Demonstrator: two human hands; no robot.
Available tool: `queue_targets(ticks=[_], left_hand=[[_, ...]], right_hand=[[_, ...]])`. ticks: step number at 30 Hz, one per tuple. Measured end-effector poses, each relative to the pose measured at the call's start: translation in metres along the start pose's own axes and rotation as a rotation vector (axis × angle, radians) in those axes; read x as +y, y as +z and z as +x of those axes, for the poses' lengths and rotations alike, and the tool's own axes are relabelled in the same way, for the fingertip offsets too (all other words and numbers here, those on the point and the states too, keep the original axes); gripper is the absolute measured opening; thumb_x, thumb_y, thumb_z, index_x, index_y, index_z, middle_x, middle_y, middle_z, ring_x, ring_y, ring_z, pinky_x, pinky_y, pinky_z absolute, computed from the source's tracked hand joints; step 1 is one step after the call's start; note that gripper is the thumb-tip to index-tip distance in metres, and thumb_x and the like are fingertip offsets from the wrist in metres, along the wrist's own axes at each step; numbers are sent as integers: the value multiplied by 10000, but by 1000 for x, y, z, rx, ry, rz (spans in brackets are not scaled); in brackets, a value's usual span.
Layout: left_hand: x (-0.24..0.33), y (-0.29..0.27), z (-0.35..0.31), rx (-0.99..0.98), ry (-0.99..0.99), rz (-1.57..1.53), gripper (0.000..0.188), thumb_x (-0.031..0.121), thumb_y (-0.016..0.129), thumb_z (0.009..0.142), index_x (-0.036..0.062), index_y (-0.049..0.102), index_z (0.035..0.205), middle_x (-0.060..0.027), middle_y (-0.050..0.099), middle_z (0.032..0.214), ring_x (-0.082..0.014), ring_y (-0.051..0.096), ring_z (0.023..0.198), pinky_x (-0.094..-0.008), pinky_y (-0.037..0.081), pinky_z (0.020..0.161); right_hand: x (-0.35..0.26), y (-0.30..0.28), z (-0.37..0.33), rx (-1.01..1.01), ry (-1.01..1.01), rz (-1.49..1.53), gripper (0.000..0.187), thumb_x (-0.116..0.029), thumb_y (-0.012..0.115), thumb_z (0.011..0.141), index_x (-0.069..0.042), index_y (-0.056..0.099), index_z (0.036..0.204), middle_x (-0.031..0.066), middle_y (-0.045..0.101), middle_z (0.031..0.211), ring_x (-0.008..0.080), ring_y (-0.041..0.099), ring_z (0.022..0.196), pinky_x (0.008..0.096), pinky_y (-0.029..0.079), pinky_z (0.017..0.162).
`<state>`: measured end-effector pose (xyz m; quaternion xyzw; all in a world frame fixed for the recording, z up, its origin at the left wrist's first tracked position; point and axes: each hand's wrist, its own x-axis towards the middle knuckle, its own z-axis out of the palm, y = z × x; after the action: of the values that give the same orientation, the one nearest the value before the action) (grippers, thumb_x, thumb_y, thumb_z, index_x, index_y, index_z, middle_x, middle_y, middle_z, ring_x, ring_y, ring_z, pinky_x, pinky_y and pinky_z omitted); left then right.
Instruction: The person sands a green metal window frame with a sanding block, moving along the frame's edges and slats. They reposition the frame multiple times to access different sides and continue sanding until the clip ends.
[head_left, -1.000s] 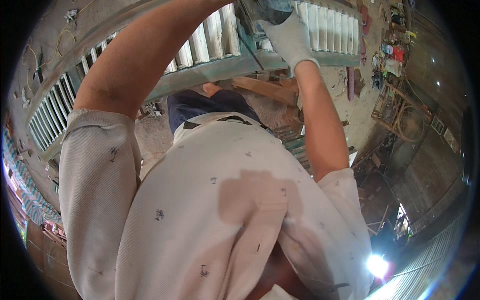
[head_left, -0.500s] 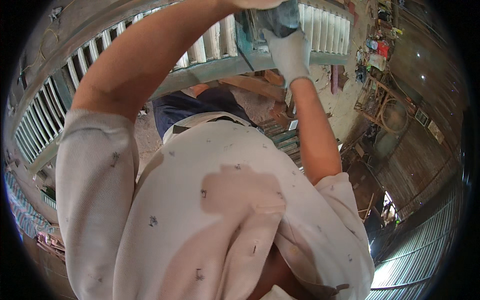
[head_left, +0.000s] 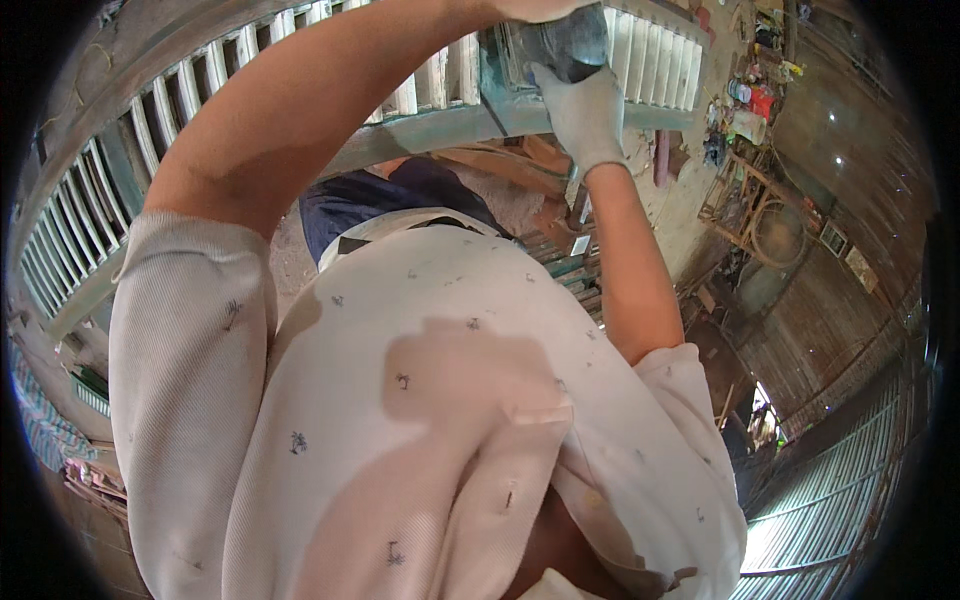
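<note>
Head view, and here I am at the upper middle of the frame, both hands up on a dark, rounded tool (head_left: 575, 45) above the slatted panel (head_left: 440, 132). My right hand (head_left: 583, 112), in a pale glove, is curled against the tool's near end; its fingers are mostly hidden, so I can't tell how tightly they close. My left hand (head_left: 548, 9) is at the tool's far side, cut by the top edge; its grip I can't tell either. The panel's greenish frame and whitish slats sweep from the left rim to the upper right. Doing this well, I judge, means steady support from both hands, even pressure, and fingertips clear of the tool's underside, which is out of sight. Brown timber (head_left: 500, 166) lies below the panel; I'd mind my footing there.
</note>
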<state>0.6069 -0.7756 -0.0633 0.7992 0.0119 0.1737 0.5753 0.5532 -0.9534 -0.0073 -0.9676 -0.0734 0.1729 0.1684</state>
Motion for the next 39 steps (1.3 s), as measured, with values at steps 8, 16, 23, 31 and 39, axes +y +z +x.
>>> queue_targets(ticks=[8,16,23,31,39], left_hand=[[75,61,-124,259,-298,-143,697,320,882,778,36,607,1352,-226,637,1269,-434,632,1192,-539,505,1056],[65,58,-95,391,-360,-269,648,344,847,761,71,633,1309,-173,645,1222,-377,627,1191,-491,438,1093],[45,58,-51,418,-375,-224,642,404,797,784,120,636,1337,-167,633,1210,-381,614,1175,-504,414,1110],[64,59,-107,388,-369,-319,631,365,810,766,90,648,1311,-183,624,1208,-377,606,1199,-523,405,1114],[25,41,-16,558,-305,-294,585,380,827,759,88,666,1240,-183,653,1159,-382,637,1147,-490,467,1056]], right_hand=[[56,2,-70,-179,-42,61,700,-306,820,912,23,548,1466,229,679,1398,382,667,1284,485,511,1076],[61,12,-30,-20,-82,232,471,-190,735,999,13,585,1397,116,698,1290,216,663,1127,395,544,967],[28,-9,5,-147,42,284,416,-109,725,968,39,621,1343,160,727,1266,288,689,1161,432,538,1004],[49,10,-48,15,-166,69,496,-156,729,983,42,569,1409,167,687,1303,268,637,1199,440,498,1060],[-21,-16,53,-141,110,251,364,-74,731,948,54,650,1279,109,737,1150,177,675,1021,385,559,882]])
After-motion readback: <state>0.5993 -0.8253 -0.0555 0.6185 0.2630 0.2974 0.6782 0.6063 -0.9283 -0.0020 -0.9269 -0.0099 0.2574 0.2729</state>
